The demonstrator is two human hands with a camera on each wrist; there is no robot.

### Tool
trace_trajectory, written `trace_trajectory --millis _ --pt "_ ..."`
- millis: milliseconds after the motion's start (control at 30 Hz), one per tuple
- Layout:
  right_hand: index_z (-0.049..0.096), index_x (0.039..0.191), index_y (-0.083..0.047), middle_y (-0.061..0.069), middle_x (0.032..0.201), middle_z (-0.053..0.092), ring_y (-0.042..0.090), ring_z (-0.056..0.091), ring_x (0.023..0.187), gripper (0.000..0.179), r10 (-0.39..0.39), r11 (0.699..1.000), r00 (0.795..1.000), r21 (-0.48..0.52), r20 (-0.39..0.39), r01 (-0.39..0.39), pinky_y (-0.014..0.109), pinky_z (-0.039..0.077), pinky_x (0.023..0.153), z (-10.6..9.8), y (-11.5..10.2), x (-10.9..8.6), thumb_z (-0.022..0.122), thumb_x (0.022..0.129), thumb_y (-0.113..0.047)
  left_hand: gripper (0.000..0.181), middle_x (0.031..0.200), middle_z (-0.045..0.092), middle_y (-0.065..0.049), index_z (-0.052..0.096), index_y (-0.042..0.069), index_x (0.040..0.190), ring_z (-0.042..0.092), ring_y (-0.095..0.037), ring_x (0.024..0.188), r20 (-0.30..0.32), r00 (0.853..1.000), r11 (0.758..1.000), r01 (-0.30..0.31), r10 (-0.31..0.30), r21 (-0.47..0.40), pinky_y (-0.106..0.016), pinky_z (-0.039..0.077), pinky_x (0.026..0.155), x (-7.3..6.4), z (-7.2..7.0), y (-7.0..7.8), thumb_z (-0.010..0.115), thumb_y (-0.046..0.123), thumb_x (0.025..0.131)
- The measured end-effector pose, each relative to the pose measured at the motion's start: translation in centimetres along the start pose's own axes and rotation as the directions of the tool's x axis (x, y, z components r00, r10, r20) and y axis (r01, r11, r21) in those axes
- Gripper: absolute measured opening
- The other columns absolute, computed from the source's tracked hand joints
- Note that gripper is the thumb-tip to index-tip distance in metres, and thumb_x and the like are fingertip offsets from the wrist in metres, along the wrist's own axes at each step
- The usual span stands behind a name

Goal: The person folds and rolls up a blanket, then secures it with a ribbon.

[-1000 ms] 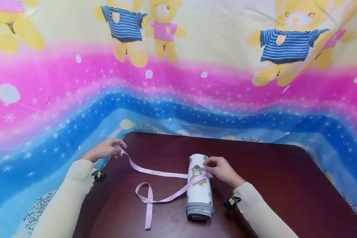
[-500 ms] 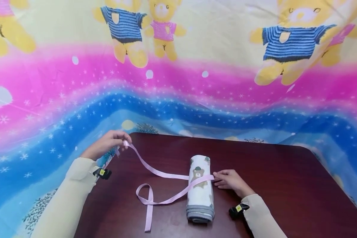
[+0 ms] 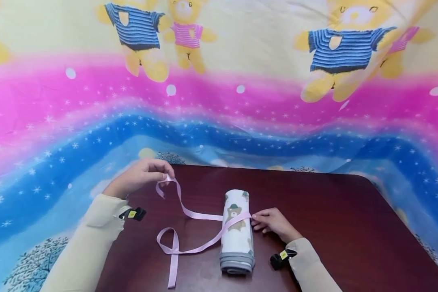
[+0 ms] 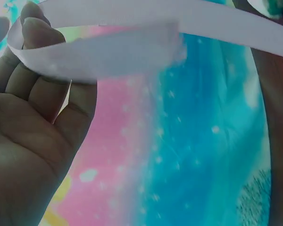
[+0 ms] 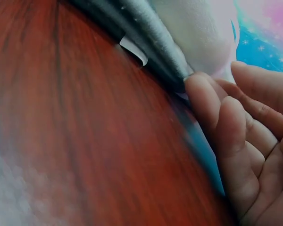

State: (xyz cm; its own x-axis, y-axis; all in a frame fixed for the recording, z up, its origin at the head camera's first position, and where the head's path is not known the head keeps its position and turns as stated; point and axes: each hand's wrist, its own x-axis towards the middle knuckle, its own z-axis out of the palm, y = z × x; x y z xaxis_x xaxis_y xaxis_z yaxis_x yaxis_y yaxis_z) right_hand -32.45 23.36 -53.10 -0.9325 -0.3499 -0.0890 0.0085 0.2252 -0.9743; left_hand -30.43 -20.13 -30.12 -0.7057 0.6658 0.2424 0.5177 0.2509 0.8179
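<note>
A white rolled-up towel (image 3: 236, 243) with bear prints and a grey edge lies lengthwise in the head view. One length of pink ribbon (image 3: 204, 245) crosses over its top and loops on the table to the left. The other length runs from the towel's left side up to my left hand (image 3: 144, 176), which pinches it near its end. In the left wrist view the ribbon (image 4: 108, 56) bends round the fingertips, its short tail hanging free. My right hand (image 3: 275, 223) is at the towel's right side, its relaxed fingertips (image 5: 198, 89) touching there by the ribbon.
The dark red-brown tabletop (image 3: 332, 243) extends around the towel. Behind it hangs a bear-printed cloth (image 3: 219, 101) in pink and blue. A small white tag (image 5: 133, 51) sticks out from the towel's side in the right wrist view.
My left hand has moved right and slightly up, drawing its ribbon length nearer the towel. My right hand has left the towel's top and come down to its right side. The head view has shifted slightly.
</note>
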Motion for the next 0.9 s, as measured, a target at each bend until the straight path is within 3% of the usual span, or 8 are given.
trace_trajectory --millis 333,700,833,900 --pt "0.073 0.106 -0.002 0.012 0.084 0.067 0.021 0.059 0.067 0.029 -0.025 0.999 0.999 -0.034 -0.049 0.023 0.032 0.049 0.053 0.8 -0.7 -0.2 0.070 0.091 -0.027 0.013 0.082 0.064 -0.012 0.068 0.002 0.101 0.059 -0.027 0.073 0.075 0.995 0.998 -0.064 0.061 0.027 -0.036 0.053 0.066 2.6 1.6 2.7 0.057 0.004 0.095" --pt "0.075 0.105 -0.007 0.010 0.083 0.065 0.021 0.056 0.066 0.030 -0.050 0.998 0.997 -0.033 -0.057 0.048 0.031 0.048 0.054 0.5 0.0 -0.1 0.072 0.089 -0.031 0.017 0.086 0.065 -0.010 0.067 -0.003 0.104 0.058 -0.029 0.074 0.154 0.983 0.994 -0.105 0.102 0.006 -0.038 0.053 0.067 4.8 3.7 3.9 0.056 0.006 0.096" --pt "0.075 0.105 -0.007 0.011 0.084 0.065 0.021 0.056 0.067 0.030 -0.038 0.999 0.997 -0.012 -0.073 0.037 0.030 0.048 0.053 0.5 0.1 0.0 0.073 0.088 -0.031 0.018 0.089 0.065 -0.014 0.068 -0.002 0.106 0.059 -0.033 0.078 0.166 0.978 0.991 -0.131 0.128 0.009 -0.037 0.052 0.071 5.8 4.6 4.6 0.057 0.008 0.096" --pt "0.075 0.105 -0.006 0.011 0.083 0.065 0.020 0.055 0.066 0.030 -0.033 0.999 0.996 0.003 -0.085 0.033 0.030 0.048 0.053 0.6 0.0 0.0 0.073 0.088 -0.030 0.018 0.091 0.064 -0.021 0.067 -0.004 0.107 0.059 -0.034 0.075 0.183 0.974 0.991 -0.129 0.132 -0.032 -0.041 0.054 0.070 6.5 5.2 4.9 0.057 0.006 0.096"
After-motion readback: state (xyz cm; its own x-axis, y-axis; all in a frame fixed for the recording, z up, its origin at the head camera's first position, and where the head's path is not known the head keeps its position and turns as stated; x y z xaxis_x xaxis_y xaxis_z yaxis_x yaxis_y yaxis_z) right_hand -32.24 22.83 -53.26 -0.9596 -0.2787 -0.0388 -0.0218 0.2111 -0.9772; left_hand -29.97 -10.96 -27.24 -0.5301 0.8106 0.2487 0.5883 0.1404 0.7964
